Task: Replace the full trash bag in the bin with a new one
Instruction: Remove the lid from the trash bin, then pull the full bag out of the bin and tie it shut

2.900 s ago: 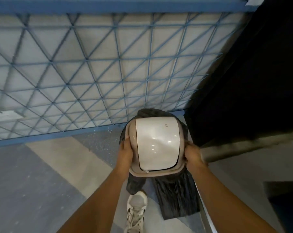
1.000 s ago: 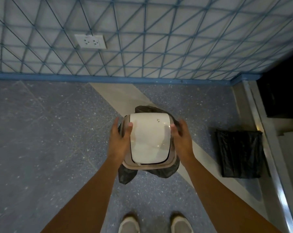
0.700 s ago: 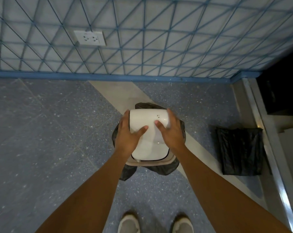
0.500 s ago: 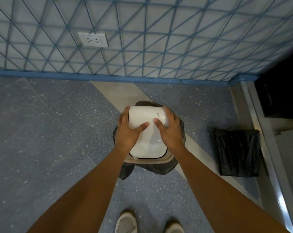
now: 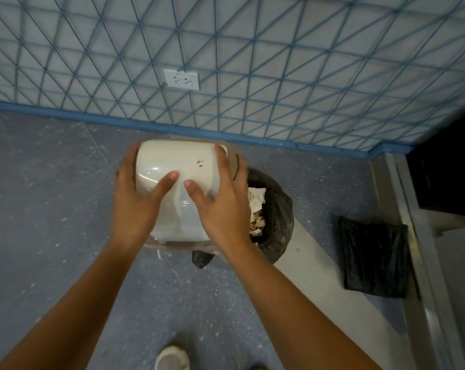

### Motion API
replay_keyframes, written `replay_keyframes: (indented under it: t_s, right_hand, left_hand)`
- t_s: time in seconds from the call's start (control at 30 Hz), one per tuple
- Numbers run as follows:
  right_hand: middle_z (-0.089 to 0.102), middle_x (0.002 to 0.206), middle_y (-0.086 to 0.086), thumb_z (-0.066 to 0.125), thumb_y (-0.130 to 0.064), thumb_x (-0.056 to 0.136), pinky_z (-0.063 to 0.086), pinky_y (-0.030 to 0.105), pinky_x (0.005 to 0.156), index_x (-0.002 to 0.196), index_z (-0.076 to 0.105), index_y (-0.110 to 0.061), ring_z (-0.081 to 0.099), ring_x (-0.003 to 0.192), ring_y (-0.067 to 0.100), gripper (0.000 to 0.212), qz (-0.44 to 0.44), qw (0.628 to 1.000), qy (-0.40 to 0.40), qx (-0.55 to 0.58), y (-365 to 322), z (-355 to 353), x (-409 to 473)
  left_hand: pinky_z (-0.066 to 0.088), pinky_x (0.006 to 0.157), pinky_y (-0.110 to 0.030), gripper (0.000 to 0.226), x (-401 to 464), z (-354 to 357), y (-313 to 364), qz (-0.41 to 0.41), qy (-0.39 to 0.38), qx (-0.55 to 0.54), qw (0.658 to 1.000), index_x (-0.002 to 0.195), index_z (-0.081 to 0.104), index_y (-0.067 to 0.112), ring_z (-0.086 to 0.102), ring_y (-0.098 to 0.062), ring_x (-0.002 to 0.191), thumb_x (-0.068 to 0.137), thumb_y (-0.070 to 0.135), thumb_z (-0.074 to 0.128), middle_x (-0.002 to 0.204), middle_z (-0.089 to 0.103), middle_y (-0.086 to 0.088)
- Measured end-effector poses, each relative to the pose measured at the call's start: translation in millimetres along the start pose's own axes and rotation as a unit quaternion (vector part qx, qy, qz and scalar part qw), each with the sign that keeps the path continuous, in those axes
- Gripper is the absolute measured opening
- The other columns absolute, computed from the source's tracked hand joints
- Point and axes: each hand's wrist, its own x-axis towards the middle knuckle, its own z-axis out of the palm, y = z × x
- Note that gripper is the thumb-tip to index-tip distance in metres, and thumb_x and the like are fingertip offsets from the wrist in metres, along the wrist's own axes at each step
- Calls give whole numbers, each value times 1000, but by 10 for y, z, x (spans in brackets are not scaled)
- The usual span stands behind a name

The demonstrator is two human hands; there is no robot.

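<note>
The bin's white lid (image 5: 172, 166) with its beige rim is off the bin, shifted left and lifted. My left hand (image 5: 135, 206) grips its left side and my right hand (image 5: 220, 206) grips its right side, thumbs on top. To the right, the bin's black trash bag (image 5: 276, 209) stands exposed, holding crumpled white paper (image 5: 256, 206). A folded black new bag (image 5: 375, 260) lies flat on the floor to the right.
A tiled wall with blue lines and a white power socket (image 5: 182, 80) stands just behind the bin. A blue skirting (image 5: 65, 116) runs along its foot. A metal door threshold (image 5: 423, 263) and dark doorway are at the right. My shoe (image 5: 172, 357) is at the bottom.
Both hands went from the lid's sides onto its top, then lifted the lid off and moved it left, uncovering the filled black bag.
</note>
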Motion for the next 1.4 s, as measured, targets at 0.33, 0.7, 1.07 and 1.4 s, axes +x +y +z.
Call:
replay_keyframes:
  t_s: [0.33,0.7,1.07,1.4]
  right_hand:
    - [0,159,6,41,-64,76,22,42,115,145,10,-44,5,146,24,78,20,996,-89,-11,110,1111,-817]
    - [-20,156,-7,58,-44,85,16,34,119,139,-10,-51,-8,146,17,87,106,962,-248,-29,1573,2558,-1273]
    - [-9,157,-2,31,-79,49,12,26,115,136,-14,-47,6,145,13,103,177,958,-223,-22,2536,3384,-1508]
    - [20,143,-15,60,-63,75,22,25,112,144,30,-33,24,136,9,81,194,957,-215,-21,2732,2800,-1615]
  left_hand:
    - [40,97,-33,75,-386,-524,-1208,-98,14,-16,995,143,30,30,45,-15,120,80,32,71,142,41,5]
    - [38,102,-37,88,-454,2,-3233,-200,-60,10,978,140,37,27,45,-16,119,64,42,79,141,44,-1]
    - [34,95,-26,67,-509,481,-4383,-191,-72,33,978,93,34,79,45,-8,111,58,47,81,118,48,14]
    - [32,108,-44,65,-227,226,-4049,-185,-148,89,968,143,33,28,37,-28,135,86,38,62,151,33,-6]
